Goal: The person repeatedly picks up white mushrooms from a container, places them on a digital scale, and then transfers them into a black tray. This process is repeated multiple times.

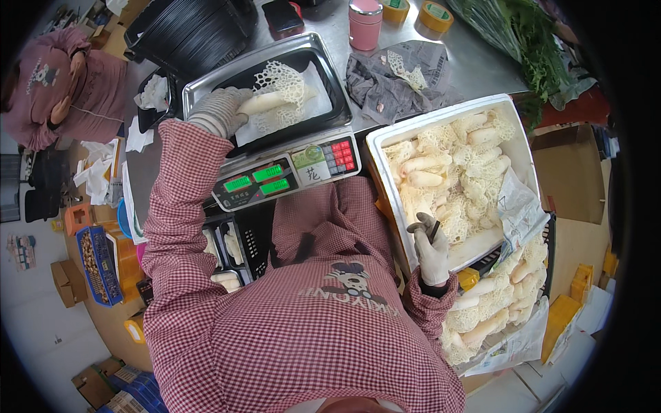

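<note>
My left hand (219, 111), in a striped knit glove, grips the pale stem of a veiled bamboo mushroom (266, 102). The mushroom's lacy net spreads over a white paper liner (319, 98) inside a black plastic tray (323, 77). That tray sits on the steel pan of a digital weighing scale (281, 173). My right hand (431, 248), in a whitish glove, holds a small dark-handled tool (435, 231), its working end not clear. It is at the near left rim of a white foam box (379, 170), which holds many bamboo mushrooms (465, 165).
Crumpled newspaper (400, 77) with net scraps lies beyond the scale, near a pink flask (365, 26) and tape rolls (436, 16). Stacked black trays (191, 36) stand at back left. More mushrooms (490, 304) lie right of me. Another person (67, 88) is at far left.
</note>
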### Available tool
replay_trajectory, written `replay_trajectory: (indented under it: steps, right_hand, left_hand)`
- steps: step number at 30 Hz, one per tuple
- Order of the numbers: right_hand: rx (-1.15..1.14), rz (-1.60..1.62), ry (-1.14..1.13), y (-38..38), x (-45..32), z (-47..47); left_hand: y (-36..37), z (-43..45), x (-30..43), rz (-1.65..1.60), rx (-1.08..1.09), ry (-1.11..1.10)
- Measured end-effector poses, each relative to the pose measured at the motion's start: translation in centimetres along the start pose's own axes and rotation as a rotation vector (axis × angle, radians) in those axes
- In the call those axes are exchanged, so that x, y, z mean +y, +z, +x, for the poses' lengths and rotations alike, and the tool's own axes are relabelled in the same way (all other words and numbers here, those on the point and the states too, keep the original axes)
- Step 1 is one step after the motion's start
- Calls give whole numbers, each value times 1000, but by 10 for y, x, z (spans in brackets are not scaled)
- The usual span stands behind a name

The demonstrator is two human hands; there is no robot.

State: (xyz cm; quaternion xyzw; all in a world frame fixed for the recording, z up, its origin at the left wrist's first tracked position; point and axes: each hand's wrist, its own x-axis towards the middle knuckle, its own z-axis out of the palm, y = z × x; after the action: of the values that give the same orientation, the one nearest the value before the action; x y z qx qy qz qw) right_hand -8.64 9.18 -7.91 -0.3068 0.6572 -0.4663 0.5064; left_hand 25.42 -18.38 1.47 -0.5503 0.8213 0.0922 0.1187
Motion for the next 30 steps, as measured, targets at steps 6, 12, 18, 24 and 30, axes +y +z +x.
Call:
replay_trajectory:
  steps: [6, 12, 18, 24, 30]
  right_hand:
    - [84, 6, 42, -8, 5, -4]
    - [68, 18, 35, -6, 4, -1]
    - [49, -4, 33, -3, 2, 0]
    - [69, 25, 107, -10, 1, -4]
    - [54, 64, 114, -4, 1, -2]
  left_hand:
    - [5, 9, 11, -52, -100, -46]
    - [-19, -16, 2, -104, 31, -16]
    - [-7, -15, 6, -129, 139, -9]
    - [-30, -39, 3, 50, 130, -44]
    - [-17, -28, 0, -44, 243, -1]
